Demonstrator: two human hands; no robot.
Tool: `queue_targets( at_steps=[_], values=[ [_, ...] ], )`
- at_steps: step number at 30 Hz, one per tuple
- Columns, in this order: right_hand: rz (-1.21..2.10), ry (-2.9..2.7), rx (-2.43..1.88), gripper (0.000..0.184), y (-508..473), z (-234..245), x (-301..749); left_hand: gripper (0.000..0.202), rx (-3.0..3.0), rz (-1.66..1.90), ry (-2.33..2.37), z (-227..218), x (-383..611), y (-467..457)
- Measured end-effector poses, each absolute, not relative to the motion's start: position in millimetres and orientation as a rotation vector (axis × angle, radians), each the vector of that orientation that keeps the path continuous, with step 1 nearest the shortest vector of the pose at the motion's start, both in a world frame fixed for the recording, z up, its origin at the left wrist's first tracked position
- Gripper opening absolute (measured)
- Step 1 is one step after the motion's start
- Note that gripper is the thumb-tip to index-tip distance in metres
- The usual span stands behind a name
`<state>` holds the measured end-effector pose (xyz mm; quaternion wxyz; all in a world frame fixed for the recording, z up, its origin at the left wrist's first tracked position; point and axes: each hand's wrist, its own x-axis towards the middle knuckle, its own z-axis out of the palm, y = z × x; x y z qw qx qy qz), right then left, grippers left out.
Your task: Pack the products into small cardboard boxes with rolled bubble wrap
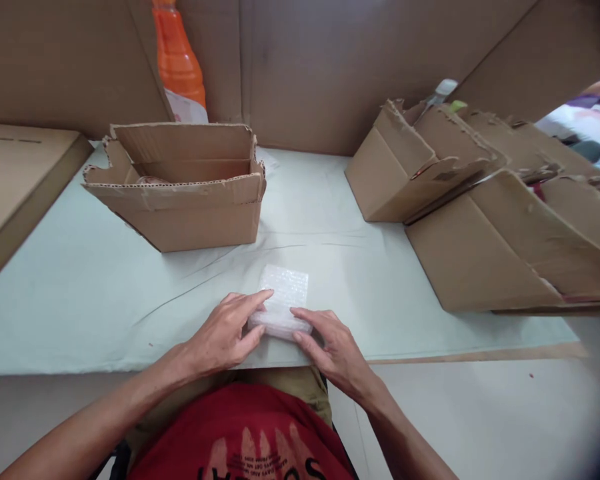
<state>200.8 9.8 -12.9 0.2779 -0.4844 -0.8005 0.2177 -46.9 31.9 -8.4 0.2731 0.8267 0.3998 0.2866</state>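
Note:
A sheet of clear bubble wrap point(287, 285) lies on the pale cloth close to the front edge of the table, its near end folded or rolled into a thick bundle. My left hand point(224, 331) grips the left end of that bundle between thumb and fingers, the index finger reaching over the top. At the right end, my right hand point(331, 341) holds it the same way, thumb in front and fingers above. The flat part of the sheet stretches away from me beyond the bundle. Whether anything is wrapped inside, I cannot tell.
An open cardboard box point(210, 217) stands behind my left hand, with an orange bottle point(180, 60) beyond it. More cardboard boxes point(485, 247) with things inside line the right side. A large flat carton point(25, 180) lies at left. Cardboard walls point(300, 80) close off the back.

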Motion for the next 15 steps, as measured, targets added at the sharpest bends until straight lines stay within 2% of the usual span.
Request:
queue_targets(
  at_steps=[2, 6, 8, 12, 15],
  values=[
    [0.526, -2.157, -1.316, 0.031, 4, -10, 202, 0.053, 2.169, 0.743, 1.15, -9, -47, 32],
    [0.138, -2.214, -1.277, 0.034, 1, -13, 201, 0.047, 2.224, 0.696, 1.323, -14, -38, 44],
    [0.093, -2.3, -1.245, 0.036, 6, -17, 197, 0.043, 2.219, 0.697, 1.398, -15, -34, 48],
    [0.186, -2.181, -1.25, 0.028, 22, -24, 190, 0.049, 1.785, 0.867, 1.444, -12, -36, 42],
    [0.43, -1.905, -1.357, 0.027, 26, -25, 183, 0.059, 1.271, 0.973, 1.294, -13, -39, 27]
  ],
)
